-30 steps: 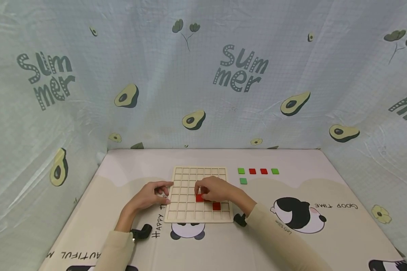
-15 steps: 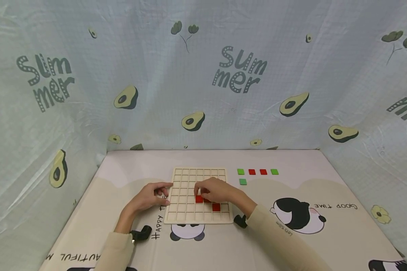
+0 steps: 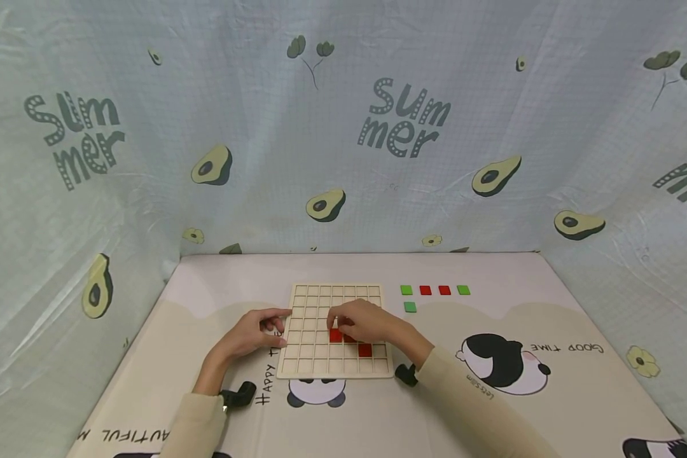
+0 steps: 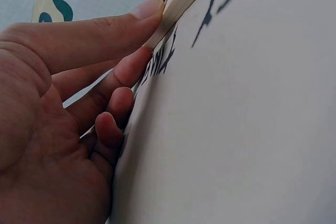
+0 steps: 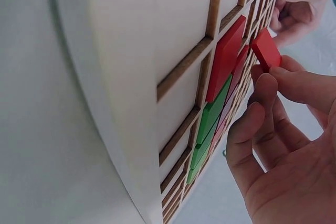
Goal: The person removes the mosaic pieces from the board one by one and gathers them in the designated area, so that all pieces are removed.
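Note:
My right hand (image 3: 363,320) is over the wooden grid board (image 3: 306,366), pinching a red square tile (image 5: 266,51) between thumb and fingertips. The tile is tilted, close above the cells. Another red tile (image 3: 365,350) lies in a cell nearer the front edge. In the right wrist view, several green tiles (image 5: 212,113) and more red ones fill a row of cells; in the head view my right hand hides most of these. At the board's left edge is my left hand (image 3: 249,331), its thumb and index finger spread along the rim and touching it, with the other fingers loosely bent.
Right of the board, loose on the tablecloth, lie green tiles (image 3: 406,290) and two red tiles (image 3: 435,291), with one more green tile (image 3: 410,307) below them. Printed curtain walls (image 3: 343,127) enclose the table at the back and sides.

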Motion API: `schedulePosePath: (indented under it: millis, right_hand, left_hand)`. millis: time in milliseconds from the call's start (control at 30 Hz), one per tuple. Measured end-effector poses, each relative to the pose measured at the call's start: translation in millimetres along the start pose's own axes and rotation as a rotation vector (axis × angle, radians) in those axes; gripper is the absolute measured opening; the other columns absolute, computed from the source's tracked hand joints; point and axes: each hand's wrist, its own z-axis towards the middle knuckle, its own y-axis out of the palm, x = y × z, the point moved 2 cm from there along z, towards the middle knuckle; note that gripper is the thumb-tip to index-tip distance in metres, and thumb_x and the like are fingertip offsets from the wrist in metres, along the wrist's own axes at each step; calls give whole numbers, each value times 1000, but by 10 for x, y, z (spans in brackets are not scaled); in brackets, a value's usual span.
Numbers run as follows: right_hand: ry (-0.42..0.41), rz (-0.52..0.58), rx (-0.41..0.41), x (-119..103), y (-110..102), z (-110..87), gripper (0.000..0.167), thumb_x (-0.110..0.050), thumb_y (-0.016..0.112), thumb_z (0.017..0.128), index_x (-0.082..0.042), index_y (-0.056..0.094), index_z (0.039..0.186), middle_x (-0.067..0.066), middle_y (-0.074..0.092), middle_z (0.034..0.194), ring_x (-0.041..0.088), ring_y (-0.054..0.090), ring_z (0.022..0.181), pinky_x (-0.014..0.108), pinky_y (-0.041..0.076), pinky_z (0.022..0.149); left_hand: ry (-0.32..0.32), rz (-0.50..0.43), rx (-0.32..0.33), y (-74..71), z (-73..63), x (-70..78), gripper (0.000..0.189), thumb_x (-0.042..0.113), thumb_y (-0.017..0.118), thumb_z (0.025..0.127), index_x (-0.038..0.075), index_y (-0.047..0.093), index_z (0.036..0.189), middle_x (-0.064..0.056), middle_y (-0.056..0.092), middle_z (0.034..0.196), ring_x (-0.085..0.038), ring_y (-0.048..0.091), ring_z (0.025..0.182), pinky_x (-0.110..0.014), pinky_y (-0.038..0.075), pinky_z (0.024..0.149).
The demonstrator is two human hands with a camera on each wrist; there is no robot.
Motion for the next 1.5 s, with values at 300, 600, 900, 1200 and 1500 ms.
schedulePosePath:
  millis: [300, 600, 900, 1200, 1500]
  right_hand:
    - [30, 5, 18, 13, -88, -56, 21, -9, 60, 101, -21, 72, 113, -6, 69, 100, 11, 56, 86, 26, 48, 79]
    - [54, 10, 43, 101, -182, -128, 20, -9, 61, 100, -20, 73, 112, -8, 70, 100, 12, 58, 85, 26, 50, 79]
    - [77, 52, 80, 226, -335, -244, 22, -5, 59, 100, -18, 72, 112, -1, 73, 107, 15, 63, 93, 32, 53, 86]
    - [140, 103, 116, 433, -437, -415, 21, -7, 60, 100, -18, 72, 113, 1, 72, 105, 15, 61, 89, 28, 53, 76]
    - [162, 121, 168, 634, -533, -627, 22, -2, 60, 98, -14, 72, 112, 3, 70, 101, 12, 58, 72, 27, 51, 66]
  left_hand:
    - [3, 0, -3, 4, 4, 0, 69, 7, 86, 78, -10, 58, 139, -12, 64, 95, -15, 49, 81, -22, 40, 71]
    - [5, -9, -7, 22, 1, -6, 70, 6, 86, 77, -11, 57, 139, -13, 64, 95, -15, 49, 81, -22, 41, 71]
    - [-2, -3, 5, 13, -20, 15, 70, 5, 86, 77, -10, 57, 139, -14, 64, 96, -16, 49, 81, -22, 41, 71]
    - [-2, -7, 5, 22, -20, 25, 71, 6, 86, 77, -10, 57, 140, -14, 64, 96, -15, 49, 82, -22, 40, 72]
    - [2, -8, 3, 25, -6, 21, 71, 5, 86, 77, -10, 57, 139, -14, 64, 96, -15, 49, 82, -22, 40, 72]
